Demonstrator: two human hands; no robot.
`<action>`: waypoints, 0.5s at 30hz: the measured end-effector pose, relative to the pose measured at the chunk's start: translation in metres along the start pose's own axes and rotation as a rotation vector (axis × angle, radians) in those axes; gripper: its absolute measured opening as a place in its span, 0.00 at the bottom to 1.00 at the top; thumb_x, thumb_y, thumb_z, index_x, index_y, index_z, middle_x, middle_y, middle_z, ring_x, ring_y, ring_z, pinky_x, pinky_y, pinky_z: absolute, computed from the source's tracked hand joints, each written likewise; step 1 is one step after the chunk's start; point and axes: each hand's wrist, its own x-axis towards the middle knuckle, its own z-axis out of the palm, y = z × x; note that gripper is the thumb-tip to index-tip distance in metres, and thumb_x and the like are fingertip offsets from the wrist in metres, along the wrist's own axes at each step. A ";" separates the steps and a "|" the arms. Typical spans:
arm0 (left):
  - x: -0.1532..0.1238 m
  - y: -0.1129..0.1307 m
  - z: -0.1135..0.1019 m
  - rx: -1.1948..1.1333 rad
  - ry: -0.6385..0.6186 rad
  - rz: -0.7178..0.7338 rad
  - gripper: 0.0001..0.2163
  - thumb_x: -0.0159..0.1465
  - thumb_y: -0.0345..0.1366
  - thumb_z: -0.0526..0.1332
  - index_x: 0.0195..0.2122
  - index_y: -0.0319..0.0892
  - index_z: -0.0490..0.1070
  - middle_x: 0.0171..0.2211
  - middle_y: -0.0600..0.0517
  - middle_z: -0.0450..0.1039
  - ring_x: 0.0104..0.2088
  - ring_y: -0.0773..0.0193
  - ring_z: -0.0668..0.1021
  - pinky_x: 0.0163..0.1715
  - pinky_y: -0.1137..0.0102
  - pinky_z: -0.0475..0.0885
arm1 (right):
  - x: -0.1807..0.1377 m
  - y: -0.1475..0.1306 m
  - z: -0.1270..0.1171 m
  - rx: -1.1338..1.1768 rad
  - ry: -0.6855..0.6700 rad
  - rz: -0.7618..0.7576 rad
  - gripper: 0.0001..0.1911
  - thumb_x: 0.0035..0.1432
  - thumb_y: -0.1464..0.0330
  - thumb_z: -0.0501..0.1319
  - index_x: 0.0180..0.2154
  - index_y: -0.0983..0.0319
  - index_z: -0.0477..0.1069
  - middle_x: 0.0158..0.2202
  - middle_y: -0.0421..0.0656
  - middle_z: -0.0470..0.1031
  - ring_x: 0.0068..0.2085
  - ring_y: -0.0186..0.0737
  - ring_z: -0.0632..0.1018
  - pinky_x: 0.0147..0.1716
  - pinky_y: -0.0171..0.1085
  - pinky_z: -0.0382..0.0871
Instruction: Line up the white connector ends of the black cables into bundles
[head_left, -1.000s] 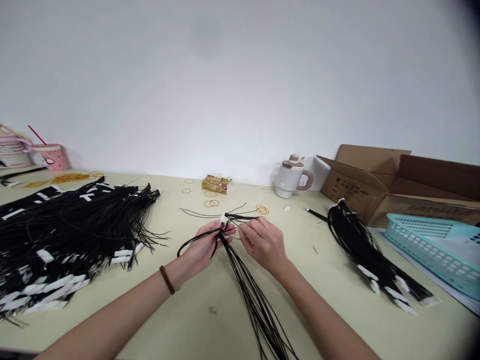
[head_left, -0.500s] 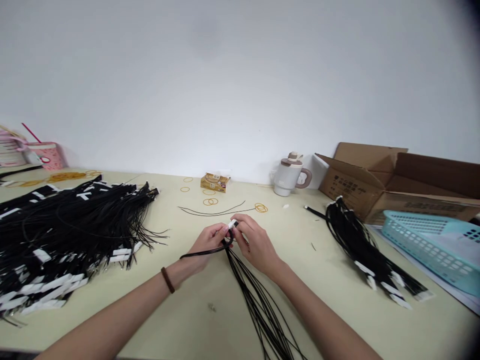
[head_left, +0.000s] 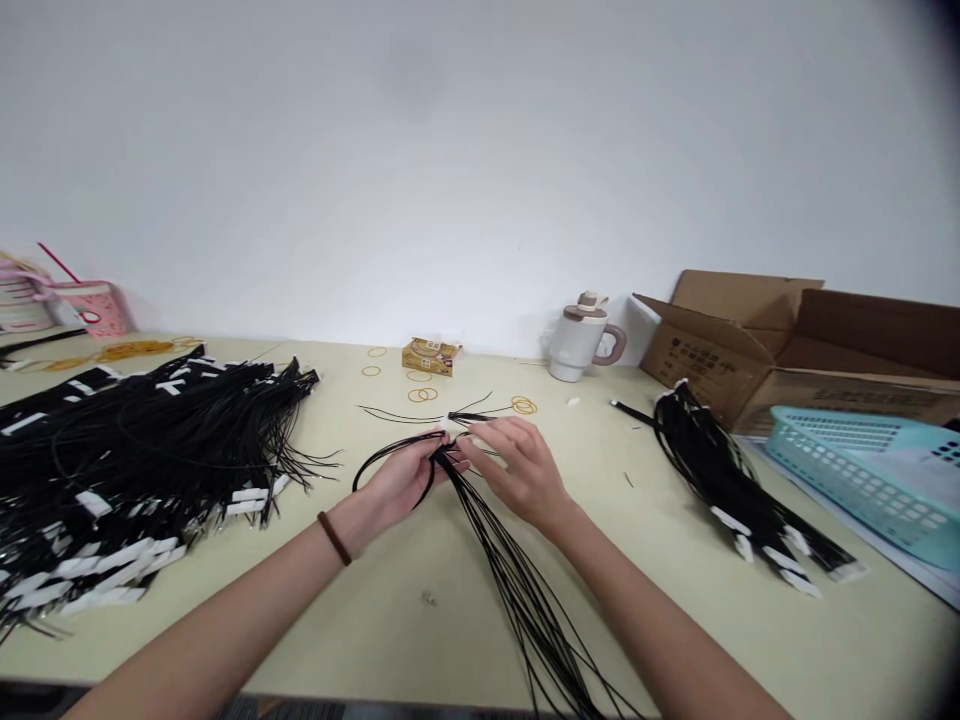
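My left hand (head_left: 403,478) is closed around the top of a thin bundle of black cords (head_left: 517,590) that trails toward me over the pale table (head_left: 420,620). A single cord loops out to the left of that hand. My right hand (head_left: 517,465) pinches the white-tagged cord ends (head_left: 459,420) at the bundle's top, fingers curled. A brown hair tie sits on my left wrist.
A big heap of black tagged cords (head_left: 135,450) lies at the left, a smaller bundle (head_left: 720,480) at the right. Loose rubber bands (head_left: 523,405), a small yellow box (head_left: 430,356), a white mug (head_left: 577,350), a cardboard box (head_left: 787,345), a teal basket (head_left: 862,470) and pink cups (head_left: 86,305) stand around.
The single cord in my left hand has bowed from nearly flat into a loop at the left. Both hands have shifted slightly away from me, and the tagged ends now stick out past the fingers.
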 end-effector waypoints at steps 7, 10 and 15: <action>-0.002 0.004 0.004 -0.005 0.047 -0.080 0.07 0.58 0.26 0.55 0.24 0.36 0.70 0.22 0.53 0.69 0.24 0.71 0.69 0.28 0.74 0.64 | 0.000 -0.007 0.010 0.026 -0.132 -0.220 0.10 0.60 0.78 0.50 0.33 0.63 0.68 0.35 0.40 0.73 0.41 0.33 0.69 0.44 0.38 0.64; -0.002 0.004 0.004 -0.002 0.057 -0.087 0.06 0.57 0.26 0.56 0.25 0.36 0.69 0.23 0.53 0.69 0.25 0.70 0.70 0.30 0.74 0.64 | -0.001 -0.005 0.011 0.051 -0.136 -0.220 0.10 0.61 0.77 0.49 0.34 0.64 0.68 0.35 0.41 0.73 0.41 0.34 0.69 0.43 0.38 0.65; -0.001 0.003 0.003 0.006 0.062 -0.098 0.06 0.58 0.26 0.56 0.25 0.36 0.69 0.23 0.53 0.69 0.25 0.71 0.69 0.30 0.74 0.64 | -0.002 -0.002 0.010 0.071 -0.124 -0.224 0.10 0.60 0.78 0.49 0.35 0.65 0.68 0.35 0.41 0.73 0.40 0.34 0.69 0.42 0.38 0.65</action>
